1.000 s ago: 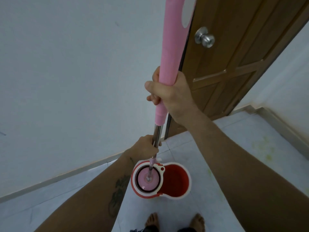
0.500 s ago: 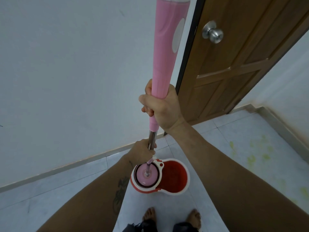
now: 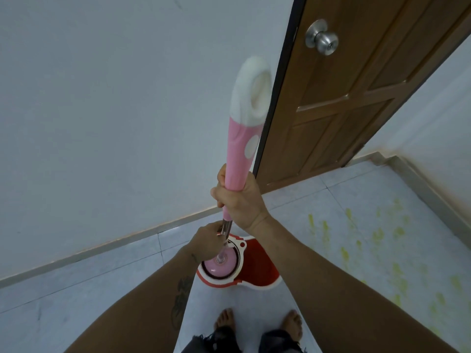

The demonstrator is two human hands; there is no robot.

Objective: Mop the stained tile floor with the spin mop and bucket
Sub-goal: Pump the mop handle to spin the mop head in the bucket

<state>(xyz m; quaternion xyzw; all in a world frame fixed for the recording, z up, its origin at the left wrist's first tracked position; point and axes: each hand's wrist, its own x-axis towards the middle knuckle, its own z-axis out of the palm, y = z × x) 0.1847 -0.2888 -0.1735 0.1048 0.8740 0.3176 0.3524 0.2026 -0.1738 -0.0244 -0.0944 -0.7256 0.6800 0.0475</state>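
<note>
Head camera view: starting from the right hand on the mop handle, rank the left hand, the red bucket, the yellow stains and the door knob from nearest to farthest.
From the right hand:
1. Left hand, just below it on the metal shaft.
2. Red bucket, on the floor under both hands.
3. Yellow stains, on the tiles to the right.
4. Door knob, high on the wooden door.

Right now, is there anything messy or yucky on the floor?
Yes. Yellow-green stains are splattered over the pale floor tiles, to the right of the red bucket, between it and the right-hand wall. They look like something spilled.
</note>
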